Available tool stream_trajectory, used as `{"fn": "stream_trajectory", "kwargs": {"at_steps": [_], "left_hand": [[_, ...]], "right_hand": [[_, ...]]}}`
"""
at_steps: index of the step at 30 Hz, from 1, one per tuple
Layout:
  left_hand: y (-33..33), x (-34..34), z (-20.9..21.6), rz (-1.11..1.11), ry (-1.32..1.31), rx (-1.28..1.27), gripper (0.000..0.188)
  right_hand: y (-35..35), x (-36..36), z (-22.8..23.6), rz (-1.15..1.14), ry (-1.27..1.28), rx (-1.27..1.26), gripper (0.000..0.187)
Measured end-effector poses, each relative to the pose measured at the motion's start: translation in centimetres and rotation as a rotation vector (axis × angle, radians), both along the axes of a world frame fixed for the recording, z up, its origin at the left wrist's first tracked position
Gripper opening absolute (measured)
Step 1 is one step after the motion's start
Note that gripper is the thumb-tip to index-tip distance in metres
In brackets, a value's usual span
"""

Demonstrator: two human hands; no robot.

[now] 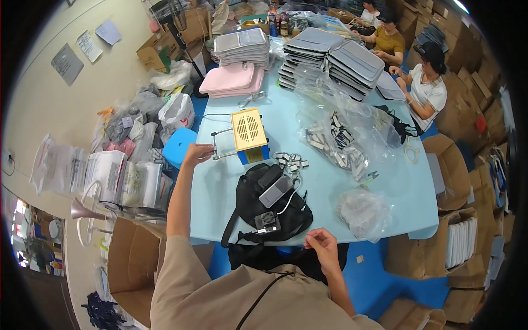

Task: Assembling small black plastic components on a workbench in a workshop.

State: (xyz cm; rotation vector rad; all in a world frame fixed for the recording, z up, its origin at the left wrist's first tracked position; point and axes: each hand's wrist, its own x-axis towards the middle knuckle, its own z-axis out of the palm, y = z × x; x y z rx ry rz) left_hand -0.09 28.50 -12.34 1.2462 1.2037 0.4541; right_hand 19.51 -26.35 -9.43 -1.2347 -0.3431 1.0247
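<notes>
Head view showed my left hand (199,154) at the thin metal frame (222,132) jutting from the left side of the yellow-and-blue box (249,132), which stood on the light blue table (407,209). My fingertips met that frame, though I couldn't tell whether they were clamped on it. Near the table's close edge, my right hand (322,246) had its thumb and fingers curled together. Between my hands lay a black bag (247,198).
</notes>
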Motion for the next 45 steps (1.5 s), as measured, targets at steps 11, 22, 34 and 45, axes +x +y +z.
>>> {"fn": "stream_trajectory", "kwargs": {"at_steps": [11,22,34,45], "left_hand": [[-0.6,0.0,0.2,0.000,0.039,0.026,0.024],[0.0,-0.2,0.5,-0.071,0.061,0.019,0.022],[0.0,-0.1,0.3,-0.060,0.086,0.032,0.021],[-0.1,0.0,0.9,-0.079,0.090,0.052,0.024]], "right_hand": [[-0.6,0.2,-0.7,0.003,-0.010,-0.001,0.007],[-0.4,0.3,-0.3,-0.006,-0.012,0.008,0.007],[-0.4,0.7,-0.4,-0.011,-0.018,0.009,0.007],[-0.6,1.1,-0.4,-0.043,-0.034,-0.011,0.005]]}}
